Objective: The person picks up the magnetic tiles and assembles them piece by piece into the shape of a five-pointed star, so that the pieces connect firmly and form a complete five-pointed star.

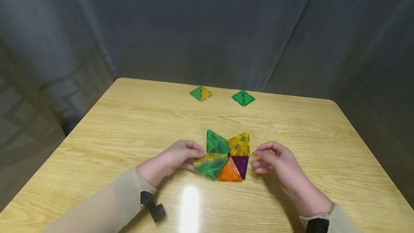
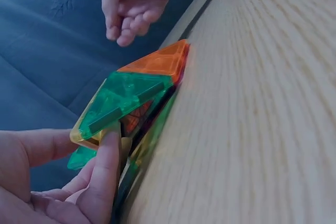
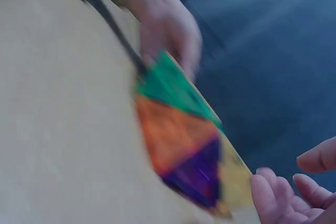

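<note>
A fan of see-through triangular magnetic tiles sits on the table in the head view. It has a green tile at the back left, a yellow tile at the back right, a purple tile and an orange tile in front. My left hand pinches the raised yellow-edged green tile at the left, thumb and fingers on its outer corner. Beside the yellow tile hovers my right hand, fingers loosely bent, with nothing held. Whether its fingertips graze that tile I cannot tell.
Toward the table's far edge lie a green-and-yellow pair of tiles and a green diamond of tiles. The wooden table is bordered by dark grey curtains. A black camera mount juts from the left wrist.
</note>
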Demonstrator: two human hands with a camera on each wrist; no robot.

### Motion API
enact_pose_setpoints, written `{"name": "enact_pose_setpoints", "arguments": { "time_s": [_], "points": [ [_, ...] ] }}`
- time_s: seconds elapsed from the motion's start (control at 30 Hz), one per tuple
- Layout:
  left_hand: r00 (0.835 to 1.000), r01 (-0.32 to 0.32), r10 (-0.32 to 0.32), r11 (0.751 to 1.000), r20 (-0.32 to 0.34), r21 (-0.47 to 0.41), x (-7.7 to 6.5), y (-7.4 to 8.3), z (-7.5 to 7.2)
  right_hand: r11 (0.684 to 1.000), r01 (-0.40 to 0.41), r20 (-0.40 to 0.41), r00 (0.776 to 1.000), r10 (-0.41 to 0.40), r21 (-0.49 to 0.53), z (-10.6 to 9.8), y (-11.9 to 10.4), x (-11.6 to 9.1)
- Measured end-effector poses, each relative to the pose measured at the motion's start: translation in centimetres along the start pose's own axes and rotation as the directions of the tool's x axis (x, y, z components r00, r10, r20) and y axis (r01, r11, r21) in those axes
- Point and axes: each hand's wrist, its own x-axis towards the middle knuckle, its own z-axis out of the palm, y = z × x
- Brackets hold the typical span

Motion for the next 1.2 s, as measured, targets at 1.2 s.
{"name": "enact_pose_setpoints", "arguments": {
  "time_s": [1.2],
  "points": [
    [0.974,-0.054,0.065,0.997,-0.218,0.056,7.1,6.4,-2.7,0.415,0.328,0.372,0.928,0.027,-0.848,-1.0,-1.8,18.1]
  ]
}}
